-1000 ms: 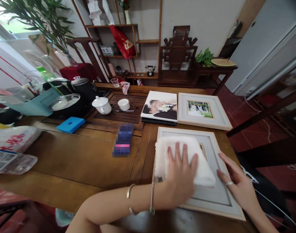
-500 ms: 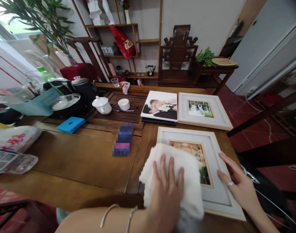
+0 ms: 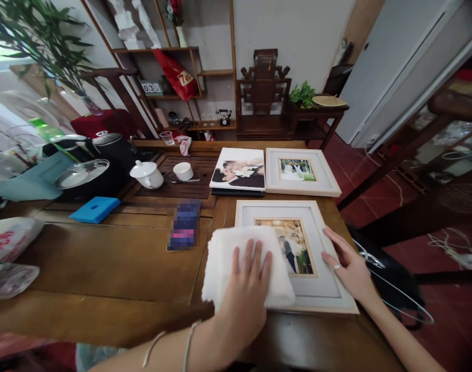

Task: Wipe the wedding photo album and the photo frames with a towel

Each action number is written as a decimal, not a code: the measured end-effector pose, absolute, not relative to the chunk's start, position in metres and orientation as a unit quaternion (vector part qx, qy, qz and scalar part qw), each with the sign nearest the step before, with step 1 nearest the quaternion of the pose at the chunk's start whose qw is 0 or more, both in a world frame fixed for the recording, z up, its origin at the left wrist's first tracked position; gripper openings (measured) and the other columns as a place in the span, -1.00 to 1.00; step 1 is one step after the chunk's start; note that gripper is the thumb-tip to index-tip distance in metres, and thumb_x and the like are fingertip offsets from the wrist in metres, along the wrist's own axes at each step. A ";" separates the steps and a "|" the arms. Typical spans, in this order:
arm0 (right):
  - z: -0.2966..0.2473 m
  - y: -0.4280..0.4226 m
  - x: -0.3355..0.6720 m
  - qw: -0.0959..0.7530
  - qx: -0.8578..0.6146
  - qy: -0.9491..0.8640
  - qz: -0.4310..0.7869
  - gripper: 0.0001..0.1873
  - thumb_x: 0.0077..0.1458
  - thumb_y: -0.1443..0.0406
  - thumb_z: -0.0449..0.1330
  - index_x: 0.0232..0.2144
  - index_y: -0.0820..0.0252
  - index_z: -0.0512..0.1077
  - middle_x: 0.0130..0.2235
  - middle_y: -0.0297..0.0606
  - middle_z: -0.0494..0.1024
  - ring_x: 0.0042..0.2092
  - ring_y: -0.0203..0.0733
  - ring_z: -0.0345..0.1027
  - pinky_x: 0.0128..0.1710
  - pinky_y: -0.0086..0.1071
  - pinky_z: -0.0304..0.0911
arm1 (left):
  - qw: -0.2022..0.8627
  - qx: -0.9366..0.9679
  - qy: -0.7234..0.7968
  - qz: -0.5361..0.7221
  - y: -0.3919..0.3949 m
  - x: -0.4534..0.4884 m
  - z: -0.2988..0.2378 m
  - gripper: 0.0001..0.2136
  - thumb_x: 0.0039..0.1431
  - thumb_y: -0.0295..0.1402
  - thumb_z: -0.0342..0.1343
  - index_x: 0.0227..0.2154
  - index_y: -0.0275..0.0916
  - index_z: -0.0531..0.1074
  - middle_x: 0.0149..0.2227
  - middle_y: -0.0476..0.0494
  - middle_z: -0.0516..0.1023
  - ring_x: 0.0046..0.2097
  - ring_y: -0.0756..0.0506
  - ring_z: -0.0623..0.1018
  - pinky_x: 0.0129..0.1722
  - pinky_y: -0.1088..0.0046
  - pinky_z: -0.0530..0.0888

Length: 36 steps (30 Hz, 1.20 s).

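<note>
White cloth (image 3: 220, 263) lies folded under a person's left hand (image 3: 244, 294) at a wooden table (image 3: 123, 268), covering the left part of a pale picture frame (image 3: 314, 235) and spilling past that frame's left edge. The frame lies flat toward the table's near right corner, its photo (image 3: 294, 243) of figures in a garden-like setting partly exposed beyond the cloth. The left palm is down, its fingers stretched out and slightly apart, pressing rather than pinching, by the look of it. The right hand (image 3: 352, 268), a ring on one finger, touches the frame's right edge with thumb and forefinger spread; whether the other fingers curl beneath cannot be told. Along the table's far right corner sit a second framed picture (image 3: 298, 169) and, just beside it, an unframed photo panel (image 3: 239, 168); a slatted tea tray (image 3: 199, 190) stands farther left by the far edge. The step in hand appears to be a wipe-down of the frame's face, with the right hand as anchor. The next move would seem to call for a flat palm and even, light pressure across the uncovered right portion, the frame kept steady, and the right hand shifted should the cloth need to reach that edge
</note>
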State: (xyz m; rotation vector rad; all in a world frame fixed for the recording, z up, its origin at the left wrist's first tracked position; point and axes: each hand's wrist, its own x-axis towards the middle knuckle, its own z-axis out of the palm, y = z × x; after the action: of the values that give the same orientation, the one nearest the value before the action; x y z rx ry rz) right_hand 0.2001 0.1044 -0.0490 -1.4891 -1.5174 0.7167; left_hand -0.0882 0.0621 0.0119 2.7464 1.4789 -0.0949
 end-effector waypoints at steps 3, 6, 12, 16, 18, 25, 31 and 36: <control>-0.050 0.105 0.199 0.440 -0.592 -0.614 0.283 -0.45 0.16 0.14 0.20 0.19 0.04 0.33 0.31 -0.15 0.28 0.33 0.03 0.13 0.34 0.03 0.00 | -0.015 0.892 0.451 -0.009 0.014 -0.100 0.005 -0.16 0.02 -0.30 0.09 0.37 -0.43 -0.05 0.37 -0.55 0.00 0.37 -0.53 0.00 0.30 -0.19 0.03; -0.050 0.106 0.198 0.447 -0.583 -0.617 0.284 -0.46 0.17 0.14 0.19 0.19 0.05 0.33 0.31 -0.13 0.28 0.33 0.02 0.12 0.33 0.03 0.03 | 0.001 0.898 0.441 -0.007 0.002 -0.106 0.006 -0.10 -0.02 -0.36 0.08 0.40 -0.35 -0.17 0.40 -0.46 -0.05 0.39 -0.50 -0.06 0.31 -0.16 0.02; -0.051 0.106 0.197 0.450 -0.583 -0.610 0.291 -0.45 0.15 0.15 0.19 0.19 0.06 0.33 0.33 -0.13 0.24 0.35 0.04 0.09 0.31 0.01 0.08 | 0.019 0.859 0.511 0.013 0.082 -0.091 0.014 -0.13 -0.06 -0.51 0.10 0.37 -0.41 -0.07 0.41 -0.47 -0.11 0.40 -0.48 -0.23 0.33 -0.13 -0.02; -0.056 0.107 0.198 0.455 -0.574 -0.603 0.316 -0.43 0.15 0.17 0.18 0.21 0.06 0.31 0.35 -0.13 0.20 0.36 0.03 0.07 0.30 -0.01 0.10 | 0.000 0.836 0.545 0.071 0.147 -0.071 0.011 -0.20 0.06 -0.46 0.11 0.37 -0.40 -0.08 0.40 -0.51 -0.11 0.40 -0.46 -0.22 0.33 -0.12 -0.03; -0.058 0.108 0.198 0.456 -0.572 -0.603 0.318 -0.43 0.15 0.18 0.18 0.21 0.06 0.30 0.35 -0.14 0.20 0.36 0.03 0.06 0.30 -0.01 0.11 | 0.009 0.837 0.542 0.075 0.167 -0.058 0.009 -0.21 0.11 -0.41 0.12 0.38 -0.32 -0.08 0.42 -0.47 -0.17 0.40 -0.47 -0.24 0.32 -0.15 -0.06; -0.052 0.108 0.196 0.445 -0.574 -0.632 0.271 -0.44 0.15 0.20 0.17 0.20 0.07 0.32 0.33 -0.13 0.23 0.35 0.00 0.10 0.30 -0.03 0.11 | 0.046 0.898 0.437 -0.005 0.136 -0.037 0.019 -0.26 0.16 -0.32 0.14 0.37 -0.22 0.00 0.42 -0.45 -0.20 0.40 -0.51 -0.24 0.27 -0.27 -0.05; -0.042 0.107 0.192 0.428 -0.571 -0.665 0.221 -0.50 0.16 0.22 0.14 0.16 0.05 0.36 0.34 -0.15 0.23 0.34 0.00 0.11 0.32 0.01 0.04 | 0.086 0.923 0.369 -0.069 0.039 -0.055 0.045 -0.24 0.17 -0.13 0.10 0.38 -0.23 -0.01 0.40 -0.49 -0.08 0.38 -0.57 -0.10 0.22 -0.30 0.09; -0.042 0.108 0.193 0.425 -0.564 -0.673 0.220 -0.52 0.17 0.22 0.14 0.15 0.05 0.38 0.31 -0.14 0.28 0.32 0.01 0.14 0.33 0.03 0.01 | 0.043 0.908 0.415 -0.038 0.042 -0.048 0.034 -0.25 0.17 -0.18 0.10 0.38 -0.22 -0.01 0.40 -0.46 -0.06 0.38 -0.55 -0.06 0.24 -0.26 0.10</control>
State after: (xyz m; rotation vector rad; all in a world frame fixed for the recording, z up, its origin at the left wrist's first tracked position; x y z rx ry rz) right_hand 0.1929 0.1081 -0.0417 -1.4090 -1.6829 0.5500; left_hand -0.0480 0.0419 0.0337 2.7777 1.2677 -0.1156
